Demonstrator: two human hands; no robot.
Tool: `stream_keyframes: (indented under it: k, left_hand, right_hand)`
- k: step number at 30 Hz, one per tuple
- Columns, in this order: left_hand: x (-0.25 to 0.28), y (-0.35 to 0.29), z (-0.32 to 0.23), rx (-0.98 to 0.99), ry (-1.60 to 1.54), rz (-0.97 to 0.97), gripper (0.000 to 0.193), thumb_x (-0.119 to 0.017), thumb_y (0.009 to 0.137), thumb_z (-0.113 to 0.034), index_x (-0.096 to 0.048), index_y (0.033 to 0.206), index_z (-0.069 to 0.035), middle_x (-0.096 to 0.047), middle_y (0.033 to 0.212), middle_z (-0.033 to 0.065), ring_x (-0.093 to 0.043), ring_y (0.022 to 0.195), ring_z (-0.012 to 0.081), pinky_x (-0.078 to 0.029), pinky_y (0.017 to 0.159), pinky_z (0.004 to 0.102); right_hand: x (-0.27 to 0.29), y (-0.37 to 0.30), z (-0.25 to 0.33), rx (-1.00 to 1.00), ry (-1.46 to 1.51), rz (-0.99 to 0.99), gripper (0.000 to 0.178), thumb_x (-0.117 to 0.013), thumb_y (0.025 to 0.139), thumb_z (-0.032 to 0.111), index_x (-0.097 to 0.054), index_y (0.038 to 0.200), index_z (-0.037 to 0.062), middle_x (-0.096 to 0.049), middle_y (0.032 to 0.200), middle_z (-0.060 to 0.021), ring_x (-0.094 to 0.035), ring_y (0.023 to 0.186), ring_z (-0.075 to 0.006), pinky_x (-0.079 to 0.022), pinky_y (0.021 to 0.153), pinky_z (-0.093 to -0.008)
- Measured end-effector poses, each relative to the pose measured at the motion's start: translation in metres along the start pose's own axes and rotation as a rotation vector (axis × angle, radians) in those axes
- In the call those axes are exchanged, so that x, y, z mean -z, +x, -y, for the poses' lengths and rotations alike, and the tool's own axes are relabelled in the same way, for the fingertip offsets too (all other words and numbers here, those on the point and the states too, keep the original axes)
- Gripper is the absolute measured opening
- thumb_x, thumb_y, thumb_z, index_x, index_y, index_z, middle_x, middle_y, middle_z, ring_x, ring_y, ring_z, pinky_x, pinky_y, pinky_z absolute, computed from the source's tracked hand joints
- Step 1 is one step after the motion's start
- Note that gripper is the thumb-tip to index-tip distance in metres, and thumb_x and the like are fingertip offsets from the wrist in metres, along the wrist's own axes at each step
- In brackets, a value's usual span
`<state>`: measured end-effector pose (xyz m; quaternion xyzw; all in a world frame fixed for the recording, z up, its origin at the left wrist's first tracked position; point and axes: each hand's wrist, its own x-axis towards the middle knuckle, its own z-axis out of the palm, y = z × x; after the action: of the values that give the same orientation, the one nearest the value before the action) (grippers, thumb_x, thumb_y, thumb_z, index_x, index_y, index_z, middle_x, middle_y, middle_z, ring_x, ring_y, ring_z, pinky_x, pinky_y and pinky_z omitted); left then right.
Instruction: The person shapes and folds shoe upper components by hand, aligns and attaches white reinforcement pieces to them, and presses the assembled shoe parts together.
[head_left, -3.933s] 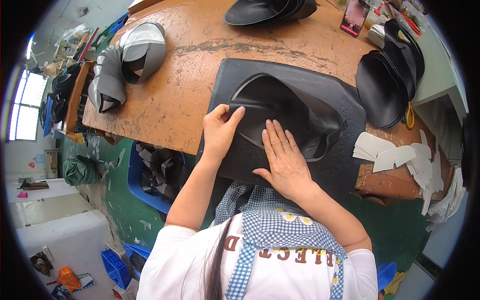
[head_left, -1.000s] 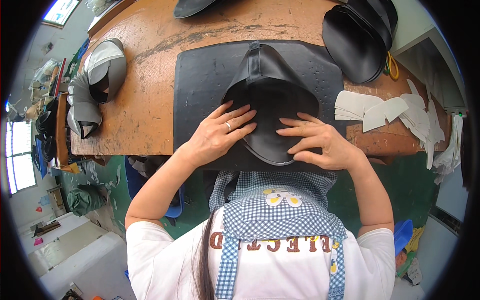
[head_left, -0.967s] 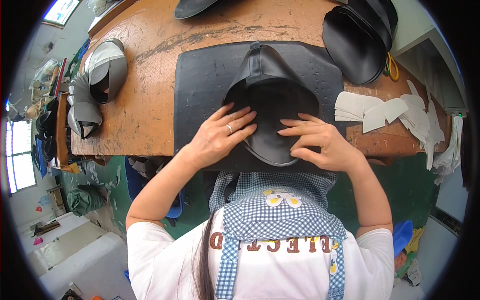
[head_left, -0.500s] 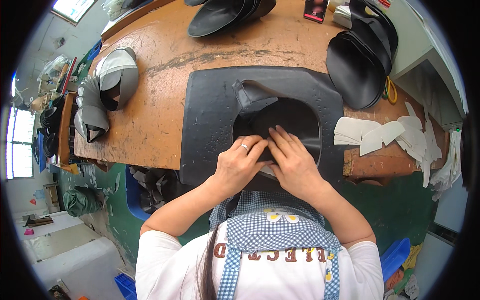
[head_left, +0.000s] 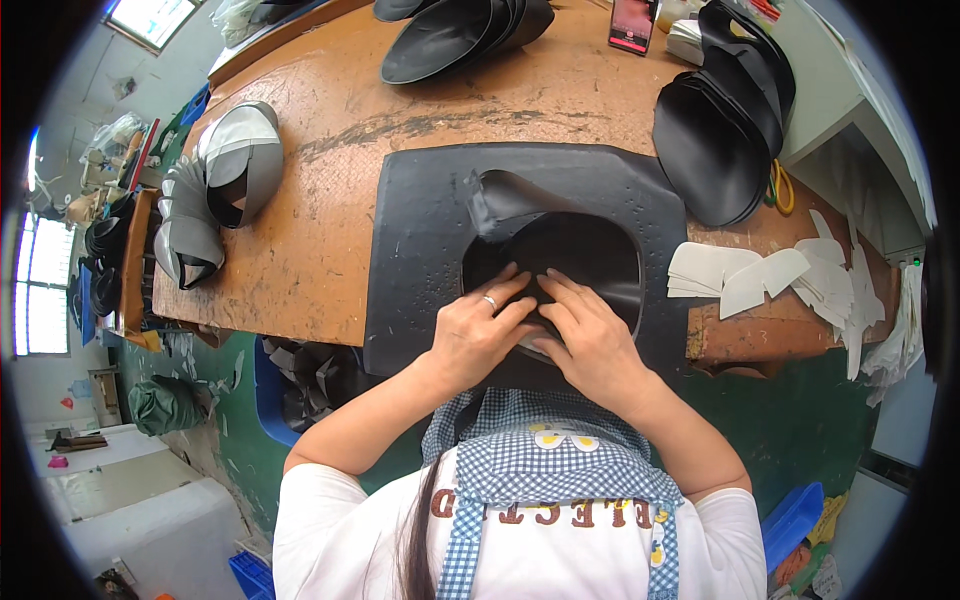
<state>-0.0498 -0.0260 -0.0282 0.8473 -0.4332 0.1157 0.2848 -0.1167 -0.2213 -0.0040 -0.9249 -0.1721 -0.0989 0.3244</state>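
Observation:
A black, leather-like curved piece (head_left: 585, 245) with a strap-like band (head_left: 515, 200) along its far side lies on a dark mat (head_left: 415, 230). Both my hands meet at its near edge, fingertips almost touching. My left hand (head_left: 482, 328), wearing a ring, is closed on that edge with bent fingers. My right hand (head_left: 590, 330) grips it too, its fingers over the black surface and its thumb nearer me. Between the hands, a small part of a white piece (head_left: 538, 342) shows at the edge; my fingers cover the rest.
Stacked grey and white curved pieces (head_left: 240, 160) stand at left. Black curved pieces lie in stacks at the back (head_left: 440, 45) and right (head_left: 710, 150). White cut pieces (head_left: 765, 280) and yellow-handled scissors (head_left: 783, 190) are at right. A phone (head_left: 632, 25) stands behind; a blue bin (head_left: 290, 385) sits below the table.
My left fingers have shifted slightly along the near edge, and more of the white piece shows between my hands. The band on the black piece has tilted a little. The phone screen is now lit.

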Motion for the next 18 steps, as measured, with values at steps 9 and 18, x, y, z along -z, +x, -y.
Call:
stream_keyframes:
  k: [9, 18]
  left_hand:
    - [0.008, 0.001, -0.001, 0.048, -0.012, 0.099, 0.048, -0.084, 0.072, -0.013, -0.067, 0.116, -0.004, -0.067, 0.131, 0.0118, -0.067, 0.12, 0.0277, -0.059, 0.091, 0.0363]
    - [0.023, 0.015, -0.003, 0.101, -0.04, 0.17, 0.054, -0.085, 0.074, -0.019, -0.062, 0.12, -0.003, -0.067, 0.125, 0.0107, -0.072, 0.097, 0.0288, -0.06, 0.078, 0.0361]
  right_hand:
    - [-0.014, -0.002, -0.005, 0.059, -0.011, -0.078, 0.018, -0.068, 0.082, -0.003, -0.063, 0.099, -0.0063, -0.066, 0.122, -0.0249, -0.064, 0.12, -0.0398, -0.052, 0.102, -0.0464]
    - [0.001, 0.004, 0.007, -0.079, 0.253, -0.2, 0.013, -0.067, 0.087, -0.005, -0.062, 0.099, -0.006, -0.072, 0.1, -0.0206, -0.072, 0.092, -0.0369, -0.058, 0.079, -0.0407]
